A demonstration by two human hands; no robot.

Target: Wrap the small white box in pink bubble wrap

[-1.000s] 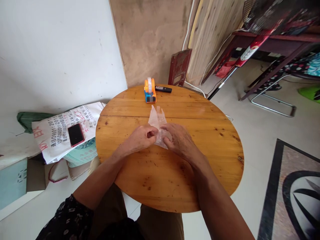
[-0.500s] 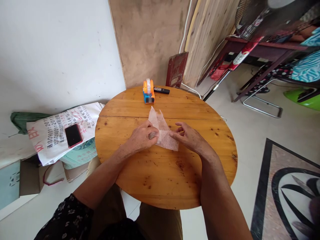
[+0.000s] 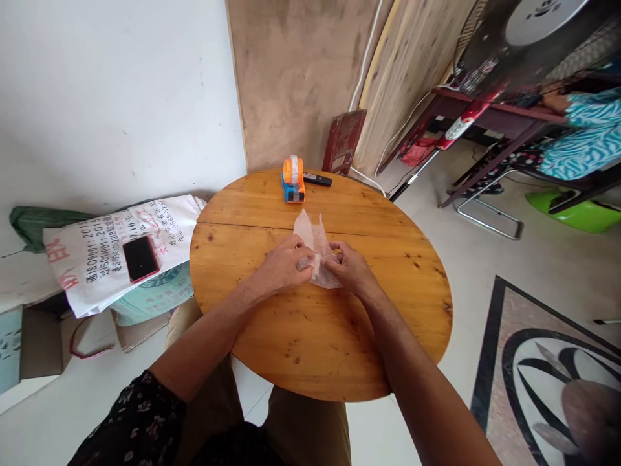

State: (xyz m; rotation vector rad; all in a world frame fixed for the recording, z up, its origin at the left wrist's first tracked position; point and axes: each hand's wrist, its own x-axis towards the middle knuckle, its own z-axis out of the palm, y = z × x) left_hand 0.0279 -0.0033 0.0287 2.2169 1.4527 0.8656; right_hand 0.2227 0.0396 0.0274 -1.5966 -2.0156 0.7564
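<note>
A crumpled sheet of translucent bubble wrap (image 3: 320,277) lies on the round wooden table (image 3: 310,343), with two torn points sticking out toward the far side. My left hand (image 3: 290,262) is closed at its left part, around a small greyish rounded bundle (image 3: 305,263) that the wrap seems to cover. What is inside the bundle cannot be made out. From the other side, my right hand (image 3: 353,266) pinches the wrap's right part between thumb and fingers. Beyond both hands stands an orange and blue tape dispenser (image 3: 294,180) with a roll of tape.
A black remote control (image 3: 317,179) lies behind the dispenser. Left of the table, a phone (image 3: 140,259) rests on white printed sacks (image 3: 101,226). A dark red chair (image 3: 344,139) stands behind the table. At right are a fan and a seated person's patterned clothing (image 3: 582,139).
My right hand has moved left and closed on the bubble wrap, folding its right part toward my left hand. The camera view has shifted slightly.
</note>
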